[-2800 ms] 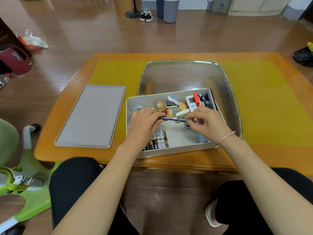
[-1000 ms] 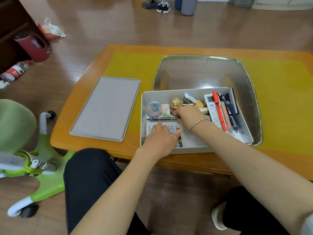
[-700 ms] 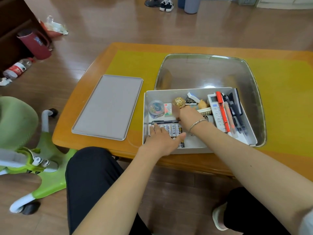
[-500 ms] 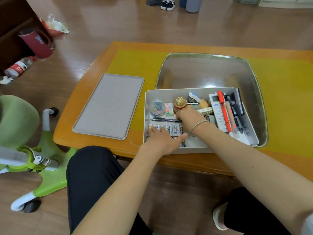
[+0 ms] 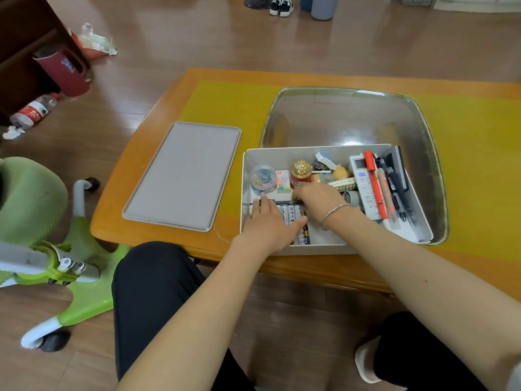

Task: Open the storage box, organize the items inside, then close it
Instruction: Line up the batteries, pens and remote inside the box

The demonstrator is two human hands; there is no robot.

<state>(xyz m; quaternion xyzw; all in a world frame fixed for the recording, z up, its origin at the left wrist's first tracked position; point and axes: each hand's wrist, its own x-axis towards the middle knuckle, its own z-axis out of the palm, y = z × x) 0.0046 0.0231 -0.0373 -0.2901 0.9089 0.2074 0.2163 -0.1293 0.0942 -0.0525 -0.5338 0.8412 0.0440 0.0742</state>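
Wooden table with a yellow mat; the lid lies flat near its left edge, the open box at the front edge. Mid-sorting: left hand rests flat, fingers straight, on the batteries; right hand curls over a pen, grip hidden. Next, judging here: finish lining things up, then fetch the lid.

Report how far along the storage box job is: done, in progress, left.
Done: the storage box is open; its lid lies flat on the table to its left.
In hand: both hands are inside the box. The left hand rests flat on the row of batteries; the right hand works beside the gold-capped bottle.
Left: the small items in the middle remain jumbled, and the lid must go back on.
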